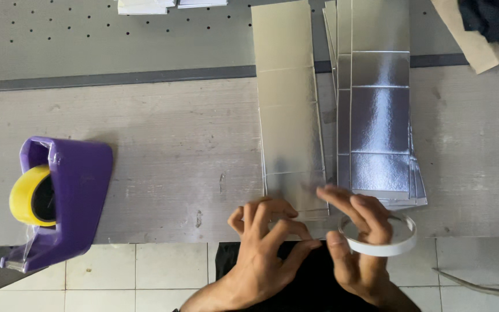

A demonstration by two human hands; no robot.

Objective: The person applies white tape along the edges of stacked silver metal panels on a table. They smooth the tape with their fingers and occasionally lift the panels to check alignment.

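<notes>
My right hand (360,237) pinches a white ring of tape (383,238) at the near edge of the worn grey table (163,156), thumb and fingers clamped on the rim. That keeps the roll just beside the silver sheet (289,115), a long, creased, matte strip of foil card. My left hand (267,237) hovers with fingers curled and apart, tips meeting near the sheet's near end, gripping nothing I can make out. A glossier stack of silver sheets (379,115) lies right. A purple tape dispenser (59,202) sits far left.
</notes>
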